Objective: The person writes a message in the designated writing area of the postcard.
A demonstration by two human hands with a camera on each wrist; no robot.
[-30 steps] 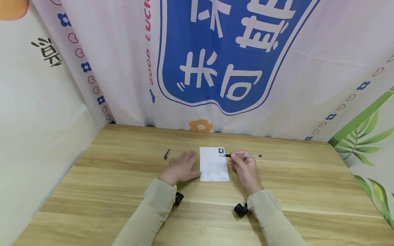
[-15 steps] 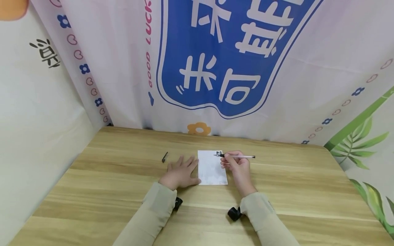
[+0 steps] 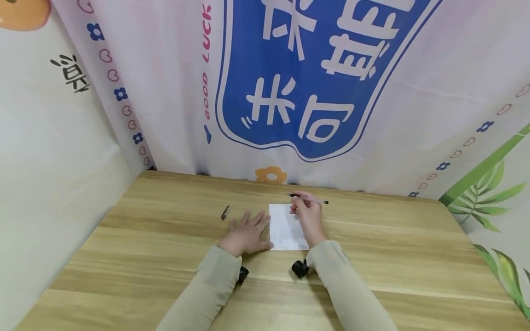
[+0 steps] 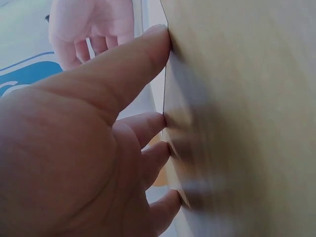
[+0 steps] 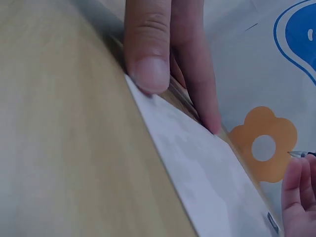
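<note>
A white sheet of paper (image 3: 285, 230) lies on the wooden table, with a small dark printed mark near one corner in the right wrist view. My left hand (image 3: 246, 236) rests to its left, fingers spread, the thumb and a fingertip at the paper's left edge. In the right wrist view two of its fingertips (image 5: 152, 74) touch the sheet. My right hand (image 3: 309, 218) pinches a pen (image 3: 318, 200) with a clear barrel over the paper's upper right corner; its tip (image 5: 296, 154) is in the air, off the sheet. The pen's cap (image 3: 225, 212) lies left of the paper.
A printed cloth (image 3: 372, 138) with a blue sign and an orange flower (image 3: 271, 175) hangs behind the table's (image 3: 414, 257) back edge. Black wrist cameras (image 3: 300, 269) sit under both sleeves, close to the tabletop.
My right hand has moved left and away from me, carrying the pen up past the paper's top right corner. My left hand has settled with its fingers spread beside the sheet.
</note>
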